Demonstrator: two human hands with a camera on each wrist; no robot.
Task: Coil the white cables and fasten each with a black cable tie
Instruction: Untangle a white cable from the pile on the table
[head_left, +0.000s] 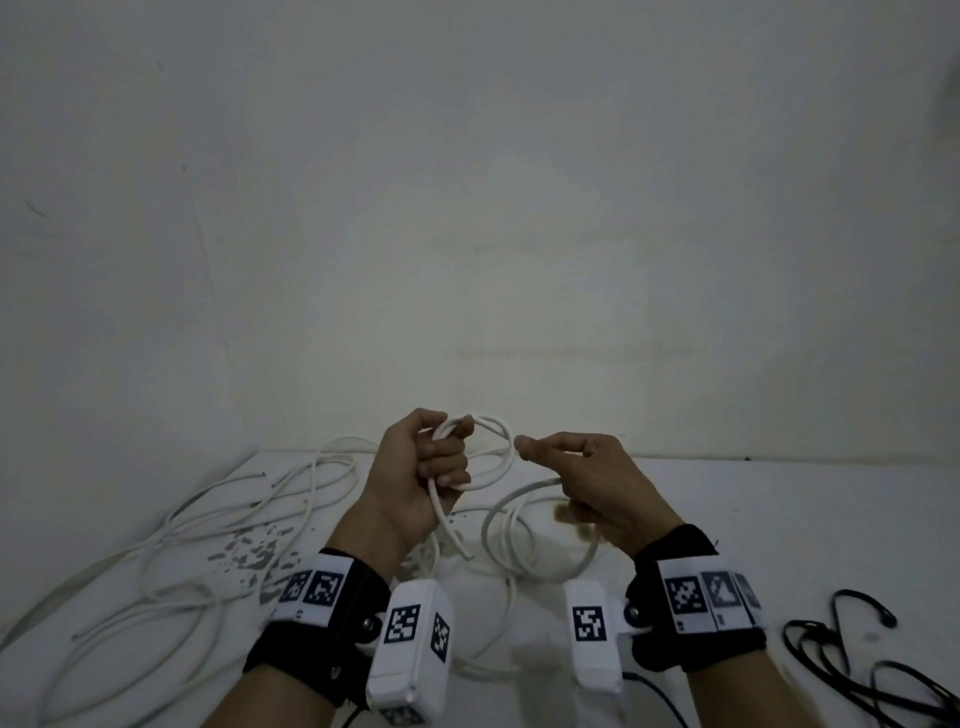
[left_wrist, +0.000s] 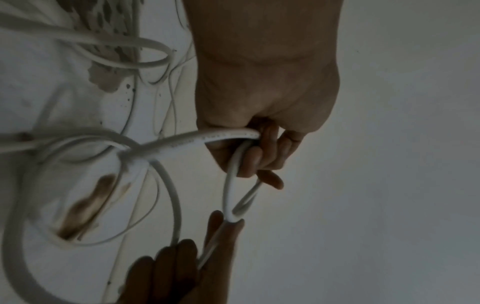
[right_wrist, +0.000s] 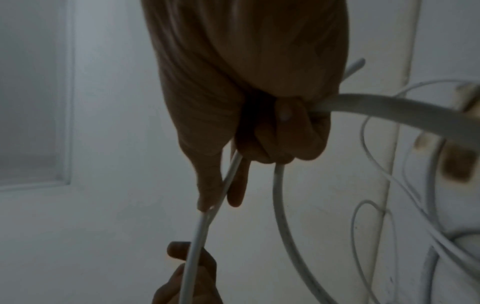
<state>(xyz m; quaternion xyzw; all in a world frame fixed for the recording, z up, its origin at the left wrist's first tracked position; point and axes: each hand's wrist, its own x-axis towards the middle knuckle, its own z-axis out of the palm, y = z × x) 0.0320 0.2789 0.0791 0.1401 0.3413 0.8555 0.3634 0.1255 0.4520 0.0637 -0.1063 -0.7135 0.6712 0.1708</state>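
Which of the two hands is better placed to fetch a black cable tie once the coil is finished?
The right hand, probably. The black cable ties lie on the table at its side, and the left hand grips the loops of the white cable, so it should keep holding them.

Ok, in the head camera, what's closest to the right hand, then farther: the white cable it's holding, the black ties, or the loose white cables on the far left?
1. White cable: pinched in the right hand itself.
2. Black ties: on the table, lower right of that hand.
3. Loose white cables: spread over the table's far left, beyond the left hand.
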